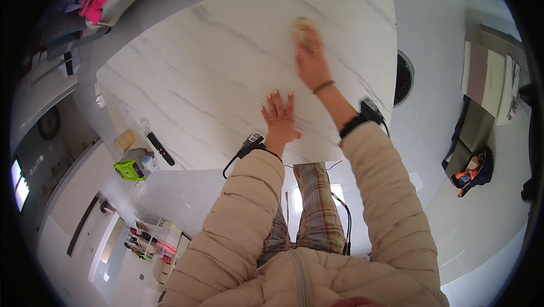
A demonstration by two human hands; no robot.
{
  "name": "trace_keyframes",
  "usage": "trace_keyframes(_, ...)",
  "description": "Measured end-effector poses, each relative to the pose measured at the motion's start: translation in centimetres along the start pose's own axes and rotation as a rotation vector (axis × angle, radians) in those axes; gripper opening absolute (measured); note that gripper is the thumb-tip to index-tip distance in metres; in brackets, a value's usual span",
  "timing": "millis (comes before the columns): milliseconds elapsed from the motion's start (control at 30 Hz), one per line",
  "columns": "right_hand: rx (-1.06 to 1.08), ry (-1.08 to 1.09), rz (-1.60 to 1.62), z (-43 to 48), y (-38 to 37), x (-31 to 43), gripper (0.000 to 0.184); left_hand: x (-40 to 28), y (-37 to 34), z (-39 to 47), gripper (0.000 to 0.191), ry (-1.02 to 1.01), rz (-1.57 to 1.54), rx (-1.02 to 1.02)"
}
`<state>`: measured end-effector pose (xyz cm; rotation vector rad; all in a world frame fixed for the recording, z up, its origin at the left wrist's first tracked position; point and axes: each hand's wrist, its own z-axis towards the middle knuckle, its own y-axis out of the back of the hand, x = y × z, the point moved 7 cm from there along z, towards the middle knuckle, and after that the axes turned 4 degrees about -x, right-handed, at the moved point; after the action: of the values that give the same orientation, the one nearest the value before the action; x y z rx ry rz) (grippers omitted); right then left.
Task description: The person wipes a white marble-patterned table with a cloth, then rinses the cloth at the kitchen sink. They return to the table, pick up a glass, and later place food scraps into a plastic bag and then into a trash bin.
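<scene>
A white table top with grey marble veins spreads out before me. My left hand rests flat near its front edge, palm down with fingers spread and nothing in it. Farther out, toward the right of the table, my right hand is shut on a pale yellowish cloth or sponge pressed to the surface. Hand and cloth are blurred, so which of the two it is I cannot tell. Each wrist carries a black strap with a small device, and a dark band circles the right wrist.
At the table's left corner are a black stick-shaped device, a clear glass item, a tan roll and a green package. A round dark object stands beyond the right edge. Cables hang from both wrist devices.
</scene>
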<state>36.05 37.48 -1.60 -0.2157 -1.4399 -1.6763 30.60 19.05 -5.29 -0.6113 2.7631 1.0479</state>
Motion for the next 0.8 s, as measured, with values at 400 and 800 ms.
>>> trace_keyframes(400,0.373,0.420,-0.281,9.5,-13.3,8.2,0.037,0.7,-1.5,0.0,0.120,0.018,0.003,0.103)
trace_keyframes(800,0.010,-0.224,-0.682,7.9,6.7,-15.9,0.053,-0.2,0.9,-0.3,0.143,0.042,-0.023,0.049)
